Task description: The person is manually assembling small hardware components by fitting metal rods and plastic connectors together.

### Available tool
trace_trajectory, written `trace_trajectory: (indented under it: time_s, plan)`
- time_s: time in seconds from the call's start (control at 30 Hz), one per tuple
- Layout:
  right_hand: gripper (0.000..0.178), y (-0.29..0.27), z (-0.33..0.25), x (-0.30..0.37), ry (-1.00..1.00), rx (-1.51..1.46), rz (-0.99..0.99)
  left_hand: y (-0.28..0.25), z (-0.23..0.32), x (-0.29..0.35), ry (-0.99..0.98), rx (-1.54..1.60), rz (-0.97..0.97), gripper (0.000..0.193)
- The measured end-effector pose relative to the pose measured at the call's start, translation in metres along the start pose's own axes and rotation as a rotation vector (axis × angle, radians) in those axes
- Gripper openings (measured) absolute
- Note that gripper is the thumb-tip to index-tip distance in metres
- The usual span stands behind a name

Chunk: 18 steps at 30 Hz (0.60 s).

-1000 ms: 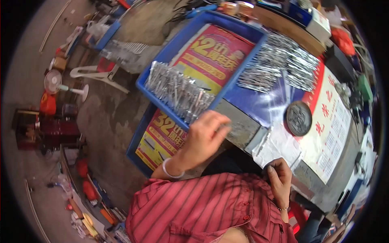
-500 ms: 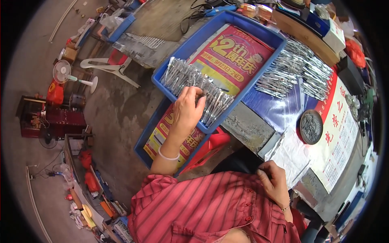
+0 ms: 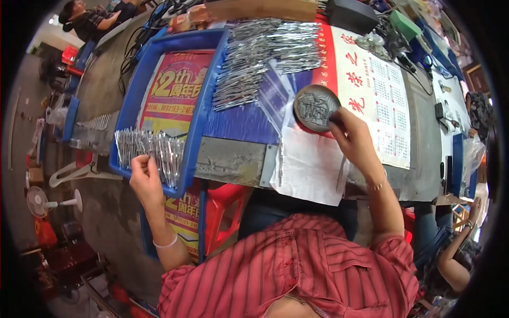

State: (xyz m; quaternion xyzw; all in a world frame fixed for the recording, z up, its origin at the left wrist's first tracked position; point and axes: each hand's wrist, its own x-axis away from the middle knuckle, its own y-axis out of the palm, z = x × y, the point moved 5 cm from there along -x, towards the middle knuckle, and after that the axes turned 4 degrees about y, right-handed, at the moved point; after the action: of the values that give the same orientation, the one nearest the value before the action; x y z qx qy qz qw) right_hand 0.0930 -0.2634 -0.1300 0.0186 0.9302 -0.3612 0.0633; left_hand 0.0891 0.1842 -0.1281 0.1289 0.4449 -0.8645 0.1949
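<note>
My left hand [image 3: 146, 177] is at the near end of a blue tray [image 3: 125, 100]. Its fingers are curled together against a row of slim, shiny metal pieces [image 3: 168, 153]; whether one is between them is hidden. On the right, my right hand [image 3: 352, 135] reaches to the rim of a round dark bowl [image 3: 302, 124] that holds small grey metal parts [image 3: 316, 107]. Thumb and fingertips are brought together there, and anything in them is too small to make out. White paper [image 3: 307, 169] lies below the bowl, with a thin metal strip [image 3: 280, 164] on it.
Piles of similar slim metal pieces [image 3: 241, 63] lie on blue sheeting beyond the paper. A red and white calendar sheet [image 3: 389, 153] covers the table to the right. Below are a red stool [image 3: 220, 209] and a second blue tray [image 3: 148, 233]. Other people sit at far left and right.
My view has swung right. My right hand has gone from near my lap up to the bowl. My left hand stays by the metal row, now nearer the tray's close edge.
</note>
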Motion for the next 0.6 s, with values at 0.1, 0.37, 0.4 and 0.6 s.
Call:
trace_trajectory:
  time_s: [0.1,0.37,0.4,0.6]
  plan:
    - [0.018,0.008,0.025,-0.021,-0.131,0.308,-0.013,-0.006,0.015,0.004,0.021,0.017,0.170,0.012]
    - [0.010,0.039,0.037,-0.050,-0.174,0.635,-0.105,0.020,0.098,0.077,-0.064,0.819,-0.035,0.026]
    - [0.010,0.040,0.037,-0.052,-0.180,0.628,-0.105,0.037,0.113,0.093,-0.158,0.930,-0.068,0.028]
    - [0.015,0.037,0.043,-0.066,-0.147,0.520,-0.166,0.089,0.170,0.156,-0.299,1.286,-0.749,0.032]
